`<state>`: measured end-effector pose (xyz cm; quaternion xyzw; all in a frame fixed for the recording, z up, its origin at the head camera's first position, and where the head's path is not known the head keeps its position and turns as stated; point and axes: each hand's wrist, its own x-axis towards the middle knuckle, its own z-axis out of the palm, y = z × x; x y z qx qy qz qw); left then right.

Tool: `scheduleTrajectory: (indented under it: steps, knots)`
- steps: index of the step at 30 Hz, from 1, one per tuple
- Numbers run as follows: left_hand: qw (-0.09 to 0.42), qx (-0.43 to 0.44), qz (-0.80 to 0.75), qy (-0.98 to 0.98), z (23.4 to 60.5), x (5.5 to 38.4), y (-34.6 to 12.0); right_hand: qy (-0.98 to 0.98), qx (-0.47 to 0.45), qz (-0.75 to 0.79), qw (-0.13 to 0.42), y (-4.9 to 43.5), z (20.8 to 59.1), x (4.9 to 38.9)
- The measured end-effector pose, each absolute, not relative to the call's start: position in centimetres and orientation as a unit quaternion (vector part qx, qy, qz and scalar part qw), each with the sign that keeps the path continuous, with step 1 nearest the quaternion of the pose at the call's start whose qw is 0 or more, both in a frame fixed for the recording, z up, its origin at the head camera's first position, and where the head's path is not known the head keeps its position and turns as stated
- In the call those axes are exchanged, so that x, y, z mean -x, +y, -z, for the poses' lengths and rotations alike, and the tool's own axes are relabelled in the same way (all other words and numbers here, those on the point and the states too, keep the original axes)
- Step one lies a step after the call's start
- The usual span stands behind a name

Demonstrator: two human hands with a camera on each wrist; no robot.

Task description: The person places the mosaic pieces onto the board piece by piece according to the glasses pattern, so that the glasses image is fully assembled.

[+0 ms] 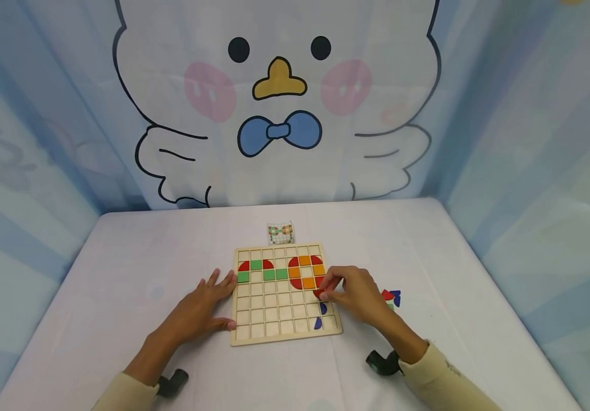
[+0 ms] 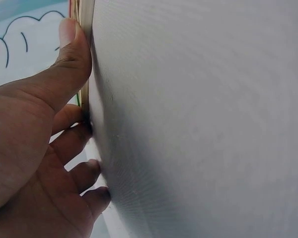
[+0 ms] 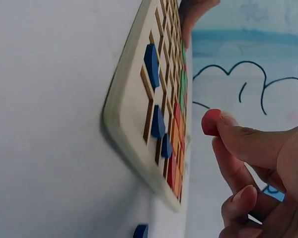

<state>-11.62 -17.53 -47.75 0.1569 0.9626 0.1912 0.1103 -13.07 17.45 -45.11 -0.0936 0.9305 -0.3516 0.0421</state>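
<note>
A wooden grid board [image 1: 271,314] lies on the table, with red, orange and green tiles set in its upper rows. My left hand [image 1: 197,308] rests at the board's left edge, its fingers spread and its thumb near the lower corner. Above the board's right side, my right hand [image 1: 353,292] pinches a small red tile with a curved side [image 3: 210,122] between thumb and forefinger. In the right wrist view, this tile is held apart from the board. Blue curved tiles [image 3: 151,66] lie on the board's right side, partly out of line with the cells.
A small pattern card [image 1: 280,233] stands behind the board. Loose tiles lie on the table right of my right hand, among them a red one [image 1: 387,295] and a blue one [image 1: 396,297]. A curtain with a cartoon bird [image 1: 279,171] hangs behind the table.
</note>
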Motion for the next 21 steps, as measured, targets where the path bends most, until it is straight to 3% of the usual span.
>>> scheduleTrajectory:
  steps: [13, 21]
  knots:
    - [0.106, -0.162, -0.198, 0.961, 47.5, 11.6, -17.6, 0.905, 0.199, 0.371, 0.052, 10.3, 45.1, 16.0]
    - [0.106, -0.176, -0.218, 0.954, 47.8, 11.8, -18.0, 0.899, 0.214, 0.370, 0.096, 6.3, 45.5, 17.7]
